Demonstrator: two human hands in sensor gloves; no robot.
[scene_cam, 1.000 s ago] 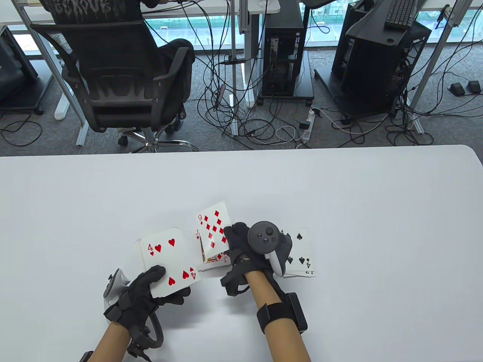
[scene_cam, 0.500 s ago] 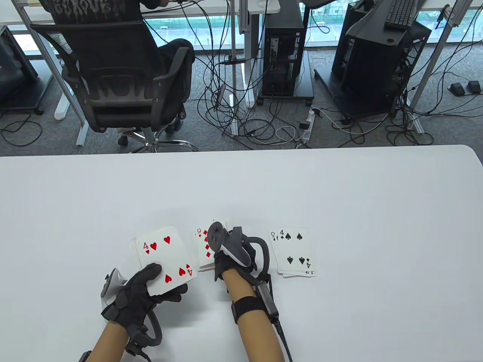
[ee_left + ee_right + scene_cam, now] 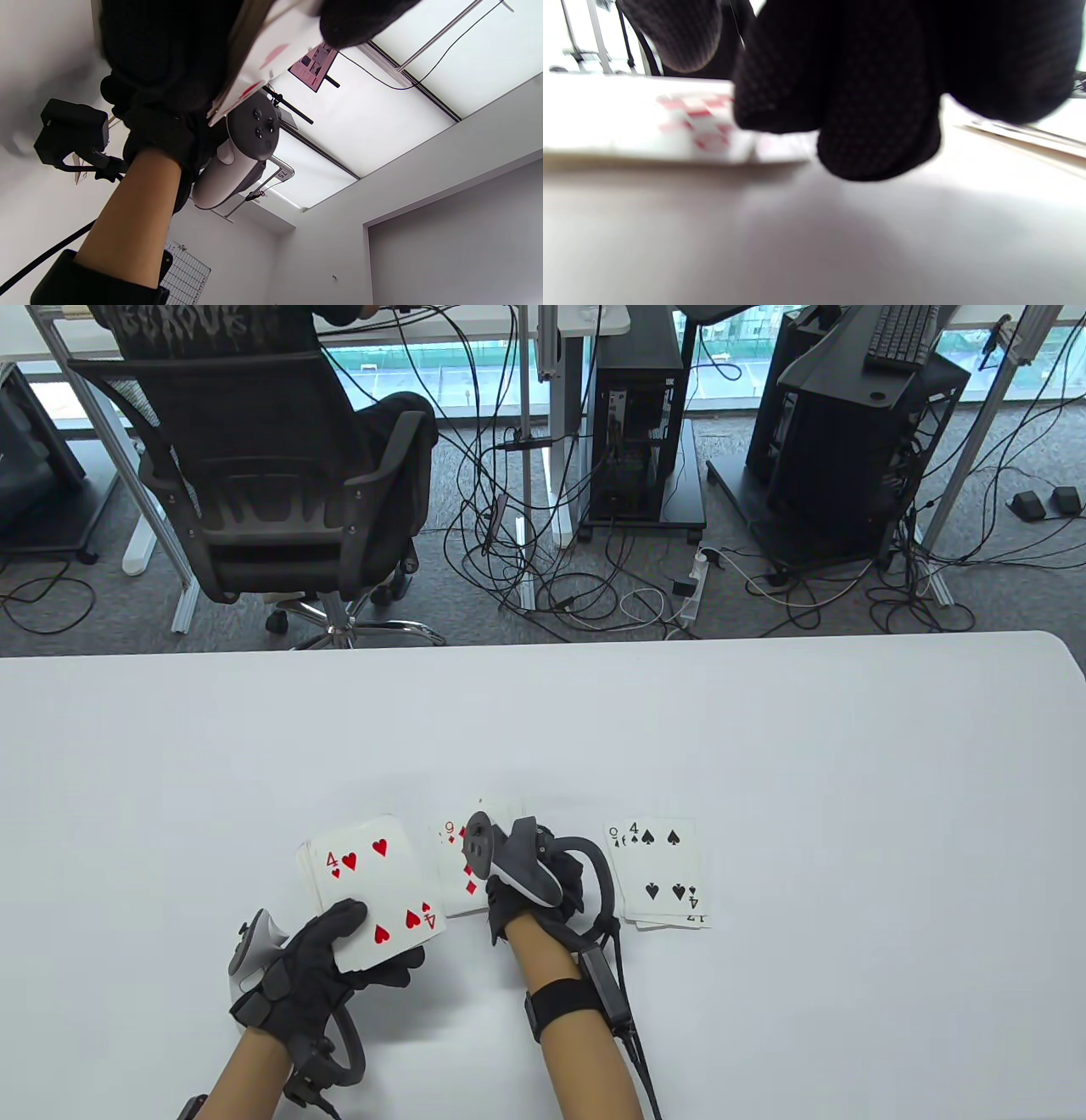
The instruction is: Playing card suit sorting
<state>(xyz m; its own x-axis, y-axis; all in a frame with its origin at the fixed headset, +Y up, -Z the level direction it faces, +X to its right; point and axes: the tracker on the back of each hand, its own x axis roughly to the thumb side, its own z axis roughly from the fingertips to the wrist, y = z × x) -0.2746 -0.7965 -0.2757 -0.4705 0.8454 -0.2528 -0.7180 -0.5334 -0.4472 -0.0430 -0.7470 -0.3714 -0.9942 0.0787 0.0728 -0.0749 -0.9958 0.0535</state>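
- Left hand (image 3: 318, 963) holds the deck (image 3: 373, 891) above the table (image 3: 764, 780), thumb curled over the face, fingers under it; the top card is the 4 of hearts.
- Diamonds pile (image 3: 454, 869) lies just right of the deck, its top card a 9.
- Right hand (image 3: 530, 882) rests over the diamonds pile, tracker turned left; whether its fingers pinch a card cannot be told.
- Spades pile (image 3: 662, 874) lies just right of that hand, a 4 on top.

white smooth matt table top (image 3: 764, 746) | glossy white paper playing cards (image 3: 373, 891) | black knitted cloth gloves (image 3: 314, 967) | grey matt plastic tracker (image 3: 517, 865)
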